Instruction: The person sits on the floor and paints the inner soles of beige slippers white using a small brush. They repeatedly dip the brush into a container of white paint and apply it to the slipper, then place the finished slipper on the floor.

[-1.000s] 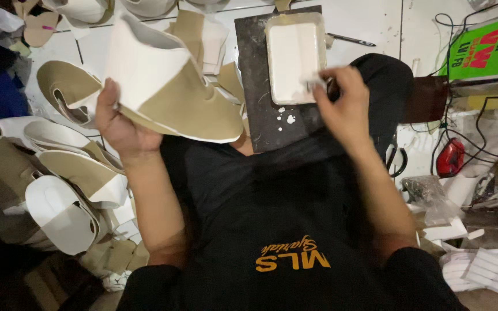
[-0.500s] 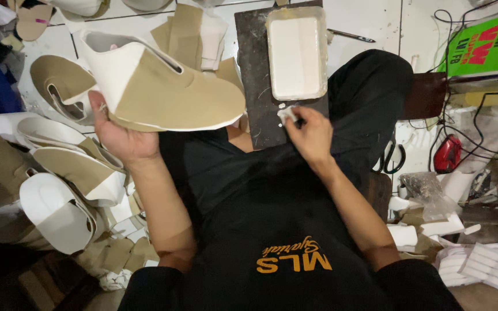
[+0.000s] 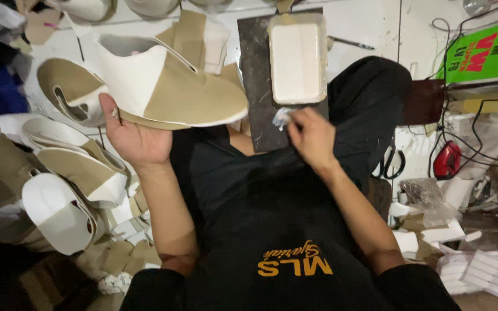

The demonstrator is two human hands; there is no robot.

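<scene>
My left hand (image 3: 134, 138) grips a tan-and-white shoe upper (image 3: 168, 86) from below, holding it level over my lap. In the pinched fingers of my right hand (image 3: 312, 138) is a small white applicator (image 3: 280, 117), its tip over the dark board (image 3: 255, 86) on my knee. A white rectangular tray of white paste (image 3: 298, 57) rests on that board, just above my right hand.
More tan-and-white shoe uppers (image 3: 70, 167) are piled at my left, with scraps of tan material (image 3: 116, 253) below them. At my right lie black scissors (image 3: 393, 164), a red tool (image 3: 448, 161), a green box (image 3: 485, 55), cables and white paper pieces (image 3: 485, 276).
My right hand has drawn back from the paste tray toward my body. My left hand has turned the shoe upper and lowered it slightly.
</scene>
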